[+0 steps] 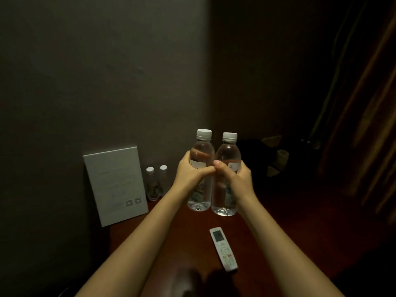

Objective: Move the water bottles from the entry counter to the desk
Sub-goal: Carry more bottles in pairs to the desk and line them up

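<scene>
Bottles could bump and slip, because the left bottle (200,168) and the right bottle (226,174) sit so close together in the middle of the frame that they touch, and both hands crowd in at the same spot. I think a bottle could tip over when it is put down, as each one is tall and thin. It could also knock the two small bottles (156,181) that stand near the wall, left of the middle, beside the white card (115,185). The white remote (224,248) lies on the dark red desk (267,232) lower down, and an arm could push it. The room is dim, so it is hard to see if the bottle bottoms touch the desk or hang just above it. The left hand (190,171) is curled around the left bottle and grips it. The right hand (232,174) is curled around the right bottle and grips it too, and the thumbs meet between the bottles.
</scene>
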A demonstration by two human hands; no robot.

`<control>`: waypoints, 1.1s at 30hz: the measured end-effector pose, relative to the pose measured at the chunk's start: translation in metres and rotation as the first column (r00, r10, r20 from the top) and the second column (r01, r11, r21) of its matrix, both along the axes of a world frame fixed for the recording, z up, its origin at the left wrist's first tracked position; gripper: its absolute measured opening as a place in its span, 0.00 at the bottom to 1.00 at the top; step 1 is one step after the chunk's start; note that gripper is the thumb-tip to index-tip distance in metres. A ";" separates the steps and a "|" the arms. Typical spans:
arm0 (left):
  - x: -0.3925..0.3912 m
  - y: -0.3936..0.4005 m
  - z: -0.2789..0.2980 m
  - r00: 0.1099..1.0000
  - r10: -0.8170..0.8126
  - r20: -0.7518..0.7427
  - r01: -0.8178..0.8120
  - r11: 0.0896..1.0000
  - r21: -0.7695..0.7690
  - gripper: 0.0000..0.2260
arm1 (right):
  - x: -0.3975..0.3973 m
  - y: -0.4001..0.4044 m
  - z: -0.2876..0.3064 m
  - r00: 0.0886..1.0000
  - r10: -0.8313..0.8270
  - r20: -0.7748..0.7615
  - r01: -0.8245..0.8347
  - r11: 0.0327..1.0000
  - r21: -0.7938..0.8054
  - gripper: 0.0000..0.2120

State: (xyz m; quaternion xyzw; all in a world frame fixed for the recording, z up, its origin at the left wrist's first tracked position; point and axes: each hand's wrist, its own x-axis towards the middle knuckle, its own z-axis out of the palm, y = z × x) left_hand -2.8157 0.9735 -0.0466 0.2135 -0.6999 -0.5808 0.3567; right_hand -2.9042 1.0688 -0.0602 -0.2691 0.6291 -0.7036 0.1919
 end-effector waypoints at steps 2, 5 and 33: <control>-0.015 -0.024 -0.009 0.998 0.064 0.019 -0.065 0.998 0.016 0.16 | -0.019 -0.028 -0.010 0.999 0.054 -0.008 -0.054 0.998 0.026 0.17; -0.038 -0.061 -0.024 0.988 0.144 0.059 -0.147 0.988 0.052 0.16 | -0.051 -0.068 -0.026 0.991 0.129 -0.021 -0.127 0.989 0.079 0.16; -0.176 -0.212 -0.250 0.771 0.543 0.332 -0.631 0.720 0.290 0.28 | -0.187 -0.273 -0.251 0.986 0.165 0.030 -0.158 0.856 0.492 0.26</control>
